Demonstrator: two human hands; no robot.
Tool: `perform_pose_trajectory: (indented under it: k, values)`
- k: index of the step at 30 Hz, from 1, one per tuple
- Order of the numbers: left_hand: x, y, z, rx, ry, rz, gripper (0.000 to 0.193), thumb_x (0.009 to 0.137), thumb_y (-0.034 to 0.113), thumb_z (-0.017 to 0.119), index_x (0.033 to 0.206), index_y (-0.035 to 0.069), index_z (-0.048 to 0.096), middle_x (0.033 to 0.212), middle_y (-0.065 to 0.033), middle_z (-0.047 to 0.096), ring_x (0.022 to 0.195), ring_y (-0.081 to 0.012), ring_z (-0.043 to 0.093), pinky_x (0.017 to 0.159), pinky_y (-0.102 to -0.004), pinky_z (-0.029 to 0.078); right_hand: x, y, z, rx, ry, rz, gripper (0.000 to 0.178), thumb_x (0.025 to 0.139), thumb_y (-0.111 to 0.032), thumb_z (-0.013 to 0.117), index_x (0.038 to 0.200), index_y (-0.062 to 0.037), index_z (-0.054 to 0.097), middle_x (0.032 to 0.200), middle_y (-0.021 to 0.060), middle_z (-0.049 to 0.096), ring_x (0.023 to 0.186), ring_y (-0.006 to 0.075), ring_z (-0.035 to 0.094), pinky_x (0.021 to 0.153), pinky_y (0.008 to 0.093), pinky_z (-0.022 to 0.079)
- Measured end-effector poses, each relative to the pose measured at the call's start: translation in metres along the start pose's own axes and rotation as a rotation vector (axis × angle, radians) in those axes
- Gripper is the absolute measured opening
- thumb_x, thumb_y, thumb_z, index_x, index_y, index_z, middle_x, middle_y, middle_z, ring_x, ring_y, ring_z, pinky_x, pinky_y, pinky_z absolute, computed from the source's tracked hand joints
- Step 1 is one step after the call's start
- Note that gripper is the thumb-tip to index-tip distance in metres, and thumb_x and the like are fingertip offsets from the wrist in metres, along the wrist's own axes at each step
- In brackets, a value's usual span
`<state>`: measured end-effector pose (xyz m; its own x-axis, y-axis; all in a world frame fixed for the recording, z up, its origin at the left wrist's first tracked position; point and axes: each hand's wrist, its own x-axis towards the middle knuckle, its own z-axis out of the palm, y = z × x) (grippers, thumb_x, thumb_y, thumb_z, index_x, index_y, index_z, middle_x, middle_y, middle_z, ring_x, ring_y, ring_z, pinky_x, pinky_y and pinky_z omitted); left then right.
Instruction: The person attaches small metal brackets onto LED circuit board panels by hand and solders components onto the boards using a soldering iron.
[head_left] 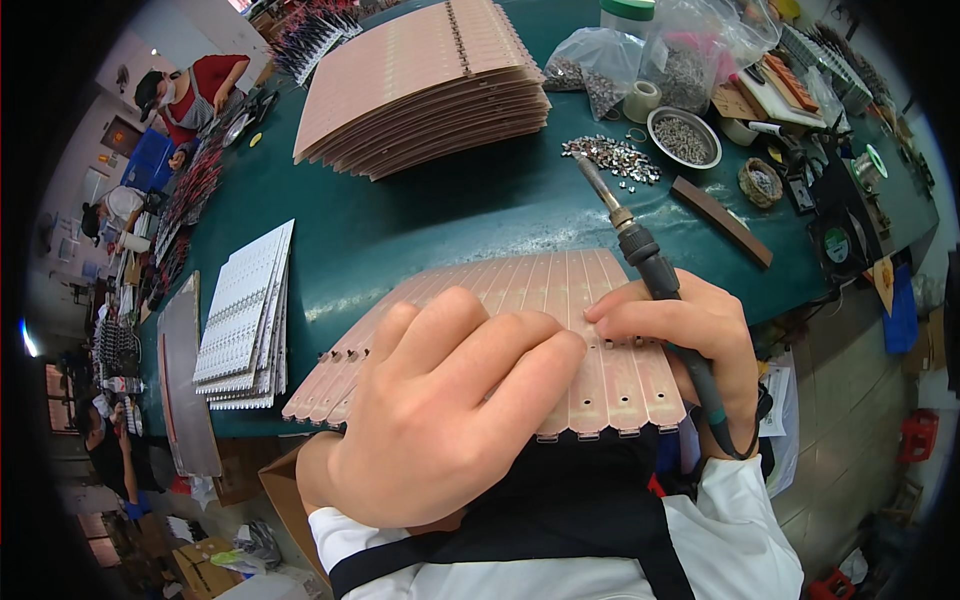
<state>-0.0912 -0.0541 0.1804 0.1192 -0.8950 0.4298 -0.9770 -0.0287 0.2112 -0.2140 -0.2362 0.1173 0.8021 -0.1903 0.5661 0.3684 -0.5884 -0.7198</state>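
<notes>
A pinkish circuit board panel point(540, 290), split into long narrow strips, lies before me at the table's near edge. My left hand point(440, 400) is curled over its middle, fingers bent and pressed together; what is under the fingertips is hidden. Along the panel's left part stand several small metal pieces point(350, 354) in a row. My right hand point(700, 325) grips a soldering iron point(650, 262), its tip pointing up and away from the panel. The right fingertips touch the panel's right part, beside a row of small dark holes.
Behind stands a tall stack of pinkish panels point(410, 90). White panels point(245, 320) lie at the left. Small metal pieces point(615, 158), a metal bowl point(684, 137), a brown bar point(722, 221) and plastic bags point(685, 75) sit at the far right. A person in red point(205, 90) works far left.
</notes>
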Motion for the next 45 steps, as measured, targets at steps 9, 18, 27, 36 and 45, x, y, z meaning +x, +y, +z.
perform_pose_trajectory:
  k: [9, 18, 27, 36, 45]
  values:
    - [0.003, 0.001, 0.000, 0.004, -0.016, 0.015, 0.053, 0.044, 0.000, 0.071, 0.096, 0.009, 0.067, 0.095, -0.0016, 0.067, 0.069, -0.0210, 0.046, 0.064, -0.0313, 0.034, -0.002, 0.001, -0.003, -0.028, -0.009, -0.011, 0.039, 0.058, 0.004, 0.071, 0.095, -0.0037, 0.066, 0.082, 0.0098, 0.065, 0.073, 0.0274, 0.062, 0.068, 0.0338, 0.049]
    - [0.002, -0.004, 0.003, 0.018, 0.013, 0.039, 0.054, 0.042, -0.001, 0.070, 0.096, 0.008, 0.067, 0.096, -0.0012, 0.067, 0.069, -0.0209, 0.045, 0.063, -0.0314, 0.033, -0.015, 0.002, -0.004, 0.082, 0.052, 0.180, 0.033, 0.071, -0.001, 0.073, 0.103, -0.0045, 0.064, 0.097, 0.0081, 0.069, 0.072, 0.0213, 0.062, 0.066, 0.0292, 0.051]
    - [0.000, -0.005, 0.001, 0.006, 0.009, 0.029, 0.055, 0.041, 0.001, 0.071, 0.096, 0.009, 0.067, 0.095, -0.0011, 0.067, 0.068, -0.0208, 0.045, 0.062, -0.0315, 0.033, -0.014, 0.008, -0.003, 0.042, 0.052, 0.017, 0.018, 0.077, -0.004, 0.070, 0.093, -0.0030, 0.062, 0.096, 0.0131, 0.070, 0.081, 0.0236, 0.067, 0.071, 0.0302, 0.053]
    - [-0.002, -0.006, -0.003, 0.034, 0.033, 0.051, 0.051, 0.040, 0.006, 0.074, 0.090, 0.010, 0.068, 0.087, -0.0015, 0.063, 0.068, -0.0211, 0.045, 0.063, -0.0319, 0.035, -0.012, 0.009, -0.003, 0.074, 0.065, 0.016, 0.020, 0.077, -0.004, 0.071, 0.095, -0.0028, 0.062, 0.097, 0.0115, 0.070, 0.074, 0.0200, 0.065, 0.068, 0.0279, 0.052]
    - [-0.046, -0.004, -0.031, 0.225, 0.011, 0.026, 0.037, 0.049, 0.006, 0.069, 0.086, 0.005, 0.069, 0.073, -0.0013, 0.057, 0.059, -0.0175, 0.047, 0.052, -0.0286, 0.035, -0.006, 0.018, 0.010, 0.225, 0.106, -0.004, 0.031, 0.080, -0.011, 0.074, 0.104, -0.0007, 0.058, 0.106, 0.0122, 0.069, 0.071, 0.0131, 0.062, 0.066, 0.0246, 0.052]
